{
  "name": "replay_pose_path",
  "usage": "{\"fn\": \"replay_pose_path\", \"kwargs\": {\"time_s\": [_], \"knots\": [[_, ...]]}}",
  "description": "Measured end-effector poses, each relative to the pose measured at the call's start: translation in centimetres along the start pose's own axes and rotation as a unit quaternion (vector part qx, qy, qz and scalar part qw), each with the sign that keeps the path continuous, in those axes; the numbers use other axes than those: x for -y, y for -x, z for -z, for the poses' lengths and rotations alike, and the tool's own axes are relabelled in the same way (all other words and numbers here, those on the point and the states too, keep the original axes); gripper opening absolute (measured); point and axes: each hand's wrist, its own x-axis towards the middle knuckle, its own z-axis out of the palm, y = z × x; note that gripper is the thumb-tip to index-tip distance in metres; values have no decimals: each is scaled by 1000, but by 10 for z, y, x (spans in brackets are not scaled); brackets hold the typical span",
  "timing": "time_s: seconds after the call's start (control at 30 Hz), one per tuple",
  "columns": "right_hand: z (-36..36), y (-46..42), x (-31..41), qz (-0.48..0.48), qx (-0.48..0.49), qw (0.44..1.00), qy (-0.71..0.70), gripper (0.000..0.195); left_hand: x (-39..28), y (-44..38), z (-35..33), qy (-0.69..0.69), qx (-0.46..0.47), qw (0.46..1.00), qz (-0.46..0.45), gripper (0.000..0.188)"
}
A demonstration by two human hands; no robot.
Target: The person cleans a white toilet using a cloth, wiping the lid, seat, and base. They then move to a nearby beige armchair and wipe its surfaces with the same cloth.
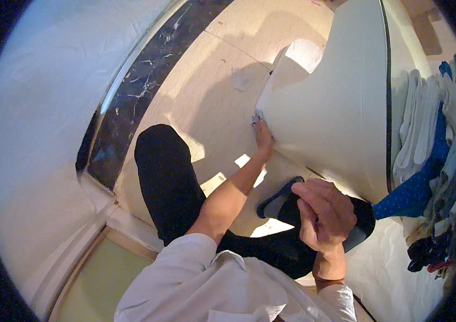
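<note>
My left hand (263, 135) reaches down to the lower edge of a large white smooth-sided cabinet or appliance (328, 108). A small greyish patch (258, 116), perhaps cloth, shows at its fingertips. Whether the fingers grip that patch or only press on the edge is not clear. My right hand (326, 211) is raised above my bent knee, its fingers curled together and no object visible in them. Beneath it, a dark slipper (278, 197) is partly covered by the hand and leg.
Beside the cabinet's far end lies a white rounded object (304, 54), possibly a roll. Clothes (421, 120) hang at the right, including a blue dotted fabric (409, 197). A dark marble-patterned border (139, 80) runs along the left wall over pale floor tiles (220, 92). A framed panel (103, 277) is at lower left.
</note>
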Motion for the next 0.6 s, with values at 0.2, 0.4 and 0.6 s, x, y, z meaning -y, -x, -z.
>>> {"fn": "replay_pose_path", "kwargs": {"time_s": [0.2, 0.4, 0.6], "knots": [[-7, -6, -6, -35, 44, 998, 34, 26, 97, -8, 35, -188, 0, 955, -230, 58], [0, 2, -12, -58, 107, 992, -18, 25, -1, 47, -5, -47, -31, 954, -294, 55], [-2, -1, -11, -41, 107, 992, -60, 22, -22, -31, 17, -125, 62, 944, -300, 53]]}}
